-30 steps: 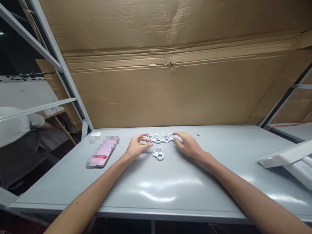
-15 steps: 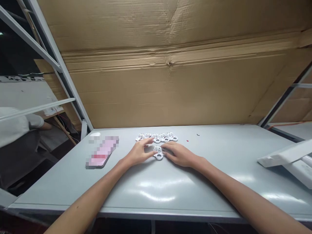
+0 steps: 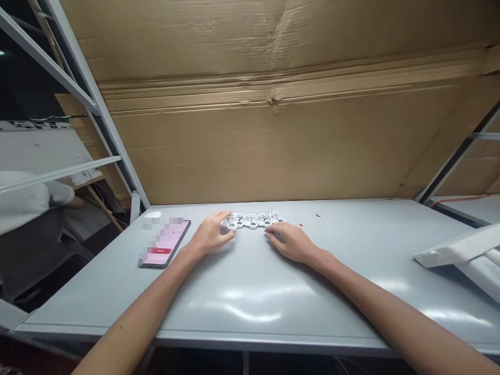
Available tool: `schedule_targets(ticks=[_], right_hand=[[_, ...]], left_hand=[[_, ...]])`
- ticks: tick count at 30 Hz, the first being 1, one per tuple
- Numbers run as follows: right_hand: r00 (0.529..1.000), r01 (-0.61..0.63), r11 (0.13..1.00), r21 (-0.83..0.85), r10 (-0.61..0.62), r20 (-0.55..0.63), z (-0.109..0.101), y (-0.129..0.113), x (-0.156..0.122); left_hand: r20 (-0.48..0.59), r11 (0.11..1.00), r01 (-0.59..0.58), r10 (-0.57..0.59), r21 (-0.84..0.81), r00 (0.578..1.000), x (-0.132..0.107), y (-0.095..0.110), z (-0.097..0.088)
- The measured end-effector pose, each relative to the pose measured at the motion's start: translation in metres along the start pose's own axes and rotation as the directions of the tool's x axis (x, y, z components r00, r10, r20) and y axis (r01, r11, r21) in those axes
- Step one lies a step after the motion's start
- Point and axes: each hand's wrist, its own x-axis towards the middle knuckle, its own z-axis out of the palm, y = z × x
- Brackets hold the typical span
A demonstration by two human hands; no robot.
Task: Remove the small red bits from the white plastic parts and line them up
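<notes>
A row of small white plastic parts with ring-shaped ends (image 3: 252, 221) lies across the back middle of the grey table. At its left end, my left hand (image 3: 211, 233) has its thumb and fingers around one white ringed part (image 3: 230, 222), which overlaps its neighbour in view; its contact with the table is hard to make out. My right hand (image 3: 291, 240) rests palm down just in front of the row's right end. Its fingers are loosely curved and a little apart, with nothing seen between them.
A phone with a pink screen (image 3: 166, 244) lies left on the table (image 3: 250, 291), a white rounded object (image 3: 153, 214) behind it. White long pieces (image 3: 461, 247) sit at the right edge. Cardboard (image 3: 273, 151) walls the back. Another person's sleeve (image 3: 58, 192) shows far left.
The single white part in front of the row has moved back and left with my left hand to the row's left end. My right hand has let go of it and shifted slightly right.
</notes>
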Motion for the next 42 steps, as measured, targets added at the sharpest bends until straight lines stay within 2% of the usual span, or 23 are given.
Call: schedule_targets(ticks=[2, 4, 6, 9, 13, 18, 22, 25, 28, 32, 34, 36, 38, 42], right_hand=[[0.999, 0.028, 1.0, -0.007, -0.027, 0.022, 0.0, 0.001, 0.0], [0.997, 0.068, 0.998, -0.009, -0.068, 0.038, 0.001, 0.001, 0.0], [0.993, 0.112, 0.994, -0.005, -0.112, 0.049, 0.001, 0.001, -0.001], [0.984, 0.167, 0.986, -0.003, -0.167, 0.061, 0.0, 0.0, -0.002], [0.973, 0.217, 0.976, -0.037, -0.213, 0.092, -0.001, -0.002, -0.003], [0.964, 0.255, 0.962, -0.099, -0.246, 0.099, 0.0, -0.004, -0.005], [0.958, 0.276, 0.952, -0.131, -0.262, 0.113, 0.0, -0.007, -0.006], [0.962, 0.267, 0.95, -0.16, -0.252, 0.105, -0.004, -0.009, -0.005], [0.982, 0.187, 0.958, -0.216, -0.175, 0.076, -0.012, -0.009, -0.003], [0.998, -0.046, 0.943, -0.329, 0.054, 0.016, -0.024, -0.007, -0.001], [0.977, -0.188, 0.895, -0.405, 0.212, 0.015, -0.026, -0.004, -0.001], [0.937, -0.289, 0.838, -0.463, 0.346, 0.041, -0.025, 0.0, -0.004], [0.907, -0.325, 0.81, -0.489, 0.413, 0.081, -0.021, 0.004, -0.006], [0.89, -0.317, 0.829, -0.461, 0.428, 0.157, -0.016, 0.012, -0.008]], left_hand=[[-0.061, 0.987, 0.136, -0.131, 0.081, 0.989, 0.004, -0.018, -0.008], [-0.009, 0.946, 0.258, -0.261, 0.195, 0.965, 0.007, -0.033, -0.013], [0.071, 0.897, 0.352, -0.382, 0.269, 0.921, 0.008, -0.045, -0.014], [0.139, 0.879, 0.384, -0.434, 0.283, 0.89, 0.007, -0.055, -0.013], [0.189, 0.892, 0.365, -0.419, 0.266, 0.888, 0.006, -0.057, -0.013], [0.206, 0.927, 0.288, -0.339, 0.24, 0.918, 0.006, -0.052, -0.008], [0.192, 0.962, 0.161, -0.204, 0.219, 0.96, 0.005, -0.043, 0.004], [0.233, 0.97, 0.085, -0.14, 0.23, 0.962, 0.004, -0.037, 0.013], [0.239, 0.968, 0.082, -0.14, 0.237, 0.961, 0.003, -0.035, 0.016], [0.191, 0.968, 0.063, -0.112, 0.242, 0.975, 0.003, -0.033, 0.013], [0.178, 0.968, 0.06, -0.105, 0.242, 0.978, 0.003, -0.031, 0.01], [0.167, 0.97, 0.068, -0.109, 0.234, 0.98, 0.003, -0.03, 0.007], [0.151, 0.97, 0.072, -0.109, 0.23, 0.982, 0.002, -0.027, 0.005], [0.098, 0.972, 0.039, -0.063, 0.23, 0.993, 0.001, -0.015, 0.004]])
